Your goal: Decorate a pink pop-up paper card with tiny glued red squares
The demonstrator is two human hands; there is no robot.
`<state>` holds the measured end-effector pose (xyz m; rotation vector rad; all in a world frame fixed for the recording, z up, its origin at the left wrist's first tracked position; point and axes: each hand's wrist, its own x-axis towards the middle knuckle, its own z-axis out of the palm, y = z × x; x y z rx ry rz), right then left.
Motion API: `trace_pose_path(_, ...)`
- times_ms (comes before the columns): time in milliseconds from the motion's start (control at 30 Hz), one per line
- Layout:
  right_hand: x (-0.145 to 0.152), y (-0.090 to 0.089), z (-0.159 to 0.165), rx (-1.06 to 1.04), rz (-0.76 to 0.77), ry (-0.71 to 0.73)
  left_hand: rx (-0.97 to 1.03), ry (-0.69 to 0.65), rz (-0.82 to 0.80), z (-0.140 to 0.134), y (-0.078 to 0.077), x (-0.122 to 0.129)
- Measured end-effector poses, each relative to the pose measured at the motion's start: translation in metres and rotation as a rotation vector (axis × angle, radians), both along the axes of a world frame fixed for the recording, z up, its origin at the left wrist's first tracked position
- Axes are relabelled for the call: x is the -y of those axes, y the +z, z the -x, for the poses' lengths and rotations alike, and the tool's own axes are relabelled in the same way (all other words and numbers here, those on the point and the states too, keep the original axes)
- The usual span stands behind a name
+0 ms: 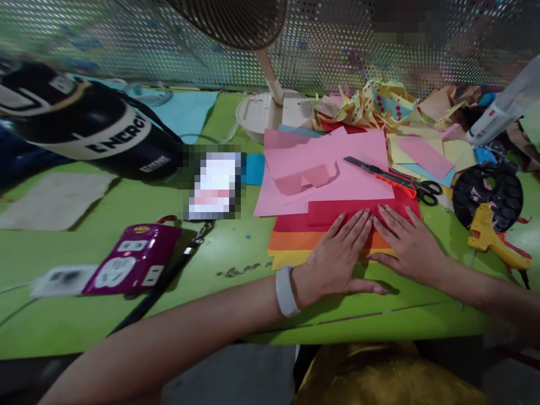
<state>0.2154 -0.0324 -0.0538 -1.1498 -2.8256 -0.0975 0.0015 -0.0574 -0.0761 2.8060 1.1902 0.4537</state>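
Observation:
My left hand (337, 256) lies flat with fingers stretched out over a folded red sheet of paper (327, 212). Beside it my right hand (405, 242) presses flat on the same red paper, its fingertips close to those of the left. Beneath the red paper, an orange sheet (291, 242) and a yellow sheet (287, 259) show along the near edge. Just beyond my fingers are pink sheets (291, 154), with a cut pink piece on top. A utility knife (379, 174) rests on the pink paper, next to black-handled scissors (428, 191).
A yellow glue gun (485, 239) lies at the right by a black round tray (485, 191). Paper scraps (379, 107) are heaped at the back near a fan base (261, 115). Leftward are a phone (215, 185), a purple power strip (135, 259) and a large black bottle (113, 129).

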Motion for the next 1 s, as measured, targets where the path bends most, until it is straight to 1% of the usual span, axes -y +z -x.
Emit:
trace_pose_path(300, 0.001, 0.001, 0.000, -0.001, -0.049, 0.015, -0.020, -0.041, 0.055, 0.014, 0.006, -0.001)
trace_pose_path(400, 0.001, 0.001, 0.000, 0.008, -0.084, 0.030, -0.035, -0.054, 0.062, 0.024, 0.008, 0.000)
trace_pose_path(533, 0.000, 0.001, -0.001, 0.011, -0.078, 0.033, -0.058, -0.054, 0.068, 0.042, 0.012, 0.001)
trace_pose_path(633, 0.000, 0.001, -0.002, 0.011, -0.075, 0.033, -0.086, -0.035, 0.050, 0.057, 0.013, 0.003)
trace_pose_path(767, 0.000, -0.001, -0.002, 0.022, -0.086, 0.025, -0.106, 0.026, 0.019, 0.074, 0.012, 0.007)
trace_pose_path(1000, -0.002, 0.001, -0.002, 0.010, -0.039, 0.032, -0.138, 0.120, -0.041, 0.095, 0.009, 0.015)
